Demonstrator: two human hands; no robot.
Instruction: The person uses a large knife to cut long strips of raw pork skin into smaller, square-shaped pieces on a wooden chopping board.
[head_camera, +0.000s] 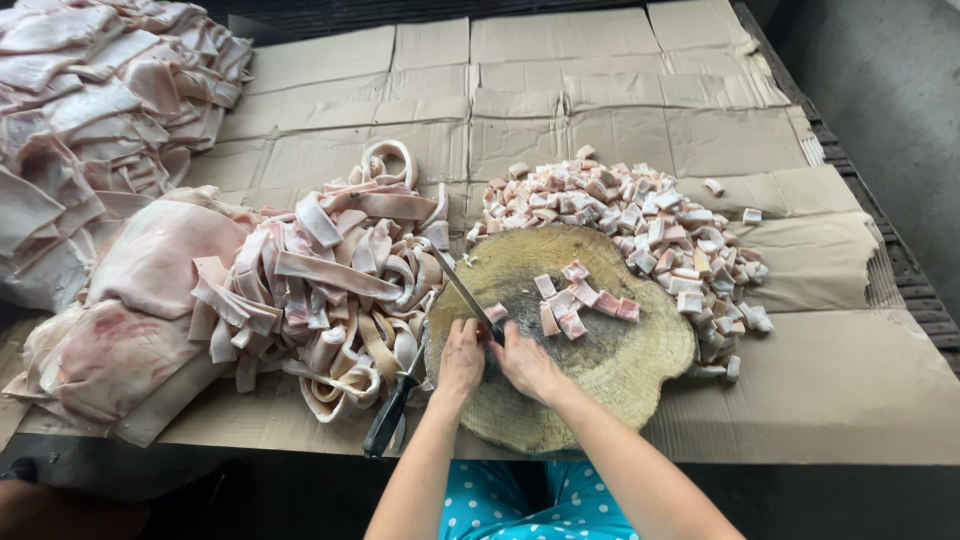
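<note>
A round wooden chopping block (610, 365) lies on flattened cardboard. Both hands meet at its left side. My right hand (527, 362) is closed around the handle end of a thin knife (462, 285), whose blade points away to the upper left. My left hand (460, 355) rests right beside it with fingers curled down on the block; what it holds is hidden. A few pink-and-white meat cubes (583, 300) sit on the block, and one small piece (496, 312) lies by the blade.
A second knife with a dark handle (388, 418) lies at the block's left edge. Long cut strips of fatty meat (330, 270) are heaped to the left, large slabs (100, 110) beyond them, and a pile of diced cubes (650, 220) behind the block.
</note>
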